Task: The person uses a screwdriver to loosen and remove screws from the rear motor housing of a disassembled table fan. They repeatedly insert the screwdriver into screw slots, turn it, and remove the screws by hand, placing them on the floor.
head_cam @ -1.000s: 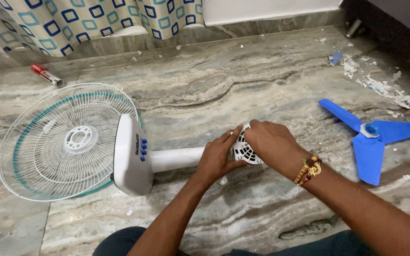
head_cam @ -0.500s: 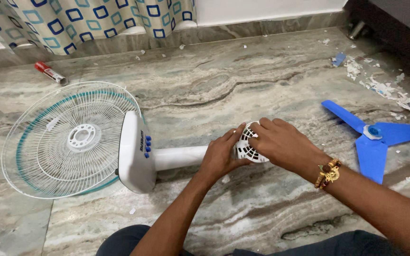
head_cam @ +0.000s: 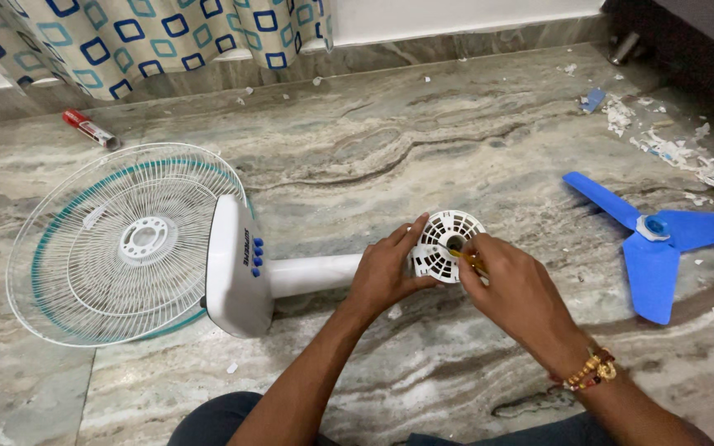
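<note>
A white pedestal fan lies on its side on the marble floor. Its base block [head_cam: 233, 268] with blue buttons joins a white pole [head_cam: 311, 274] that ends in a round vented motor housing [head_cam: 448, 244]. My left hand [head_cam: 386, 277] grips the pole end and the housing's left edge. My right hand [head_cam: 514, 297] holds a thin yellow-handled tool [head_cam: 466, 258] with its tip at the housing's centre hole. A white wire fan guard with a teal rim [head_cam: 126, 244] lies behind the base at left.
A blue three-blade fan propeller [head_cam: 650, 235] lies on the floor at right. White paper scraps [head_cam: 671, 149] litter the far right. A red marker-like stick [head_cam: 88, 128] lies near the patterned curtain [head_cam: 167, 29] at the back left. My knees show at the bottom edge.
My right hand has slid off the housing's face to its right side, uncovering the vented disc, and now points the yellow tool at its centre. The view shifted slightly.
</note>
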